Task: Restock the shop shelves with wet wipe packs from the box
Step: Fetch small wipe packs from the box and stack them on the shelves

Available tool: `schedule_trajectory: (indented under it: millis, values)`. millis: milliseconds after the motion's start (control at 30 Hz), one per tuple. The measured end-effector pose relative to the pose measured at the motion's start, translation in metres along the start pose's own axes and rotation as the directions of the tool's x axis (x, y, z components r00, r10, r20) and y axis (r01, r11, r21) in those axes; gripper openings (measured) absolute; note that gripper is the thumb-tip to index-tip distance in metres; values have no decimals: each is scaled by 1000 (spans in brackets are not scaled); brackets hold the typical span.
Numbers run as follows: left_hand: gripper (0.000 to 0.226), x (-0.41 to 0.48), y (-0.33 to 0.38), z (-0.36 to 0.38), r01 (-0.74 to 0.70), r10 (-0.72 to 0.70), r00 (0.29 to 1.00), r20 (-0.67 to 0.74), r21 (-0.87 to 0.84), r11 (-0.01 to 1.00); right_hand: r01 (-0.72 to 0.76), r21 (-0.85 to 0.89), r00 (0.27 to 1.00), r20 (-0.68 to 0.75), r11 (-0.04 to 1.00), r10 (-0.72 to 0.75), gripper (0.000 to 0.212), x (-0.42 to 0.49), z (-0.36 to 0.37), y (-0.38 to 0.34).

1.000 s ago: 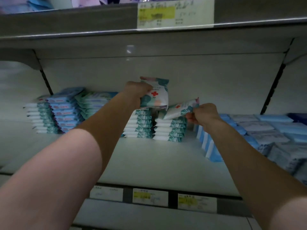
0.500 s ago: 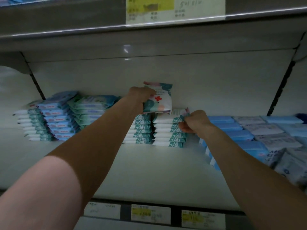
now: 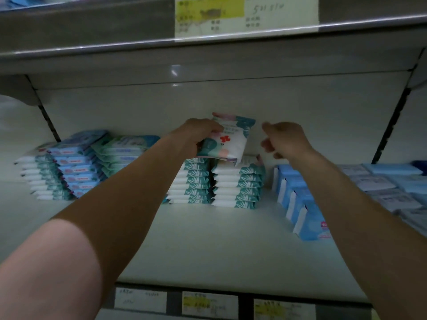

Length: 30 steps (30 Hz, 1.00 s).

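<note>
My left hand (image 3: 196,135) grips a wet wipe pack (image 3: 228,140), white and teal with a red cross, held upright above two stacks of the same packs. The left stack (image 3: 191,181) and the right stack (image 3: 238,183) stand side by side at the back of the white shelf (image 3: 208,245). My right hand (image 3: 284,139) hovers empty just right of the held pack and above the right stack, its fingers loosely curled. The box is not in view.
Stacks of blue and teal wipe packs (image 3: 69,167) fill the shelf's left. Blue packs on edge (image 3: 300,204) and flat pale packs (image 3: 381,185) fill the right. Price labels (image 3: 208,303) line the front rail, and an upper shelf (image 3: 208,42) hangs overhead.
My right hand laid its pack on top of the right stack, let go and lifted away. My left hand kept its pack and stayed above the stacks.
</note>
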<state>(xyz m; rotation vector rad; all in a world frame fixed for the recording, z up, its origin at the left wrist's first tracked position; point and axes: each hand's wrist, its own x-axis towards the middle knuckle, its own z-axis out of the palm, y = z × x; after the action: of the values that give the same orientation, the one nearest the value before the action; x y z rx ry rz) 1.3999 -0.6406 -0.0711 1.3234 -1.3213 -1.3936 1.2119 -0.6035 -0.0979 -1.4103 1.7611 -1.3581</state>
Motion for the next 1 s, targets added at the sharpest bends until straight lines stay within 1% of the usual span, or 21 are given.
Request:
schedule_trajectory:
  millis: [33,67,100,133,200,300,367,400,467,533,600,667,733,800,833,900,933,1000]
  values:
    - [16,-3,2,3,6,-6,999,35,13,1000,-85,196,995,74,977,72,31,-1,-1,-10]
    - [11,-5,3,7,10,-12,998,66,25,1000,-155,309,982,153,938,112,27,-1,-2,-17]
    - [8,-8,4,9,14,-17,996,89,37,999,-181,344,973,196,921,118,22,-2,-2,-21]
    - [7,-10,6,11,18,-23,994,107,45,999,-188,351,970,211,917,118,18,-2,-2,-22]
    - [11,-11,9,12,12,-22,994,105,93,996,-199,421,975,176,885,136,16,-1,-3,-20]
    - [24,-11,11,9,3,-7,1000,16,249,968,-225,587,974,105,778,202,18,1,-6,-9]
    - [32,-17,12,10,53,-64,997,33,266,962,-246,651,966,99,718,241,18,1,-4,0]
    - [38,-20,12,13,74,-91,995,51,263,962,-258,659,962,106,706,253,17,1,-1,4]
    - [52,-21,9,18,48,-69,996,52,331,943,-294,618,954,137,729,269,16,-1,5,11]
    - [57,-19,6,24,-15,11,1000,12,451,892,-305,501,952,142,810,271,16,-1,10,18]
    - [51,-15,2,30,-32,50,999,-15,589,808,-271,334,963,113,903,247,22,1,12,25]
    - [42,-10,-4,33,-29,54,998,-15,678,734,-211,153,977,70,965,202,34,4,14,31]
    - [27,-5,-9,34,-46,65,998,1,719,694,-186,36,982,49,982,185,40,5,18,37]
    - [8,-6,-13,35,-63,99,995,3,788,613,-186,-3,982,31,983,186,38,5,24,45]
    - [10,-6,-14,35,-73,130,992,1,829,554,-178,-22,984,12,984,179,38,5,27,48]
    - [28,-2,-19,35,-100,168,985,28,894,437,-159,-74,987,-12,985,158,40,3,29,51]
    - [26,-3,-21,35,-119,177,983,52,913,391,-151,-103,988,-11,983,151,39,1,29,50]
    - [7,-7,-23,36,-146,183,979,95,947,288,-132,-167,990,17,977,137,37,-1,28,47]
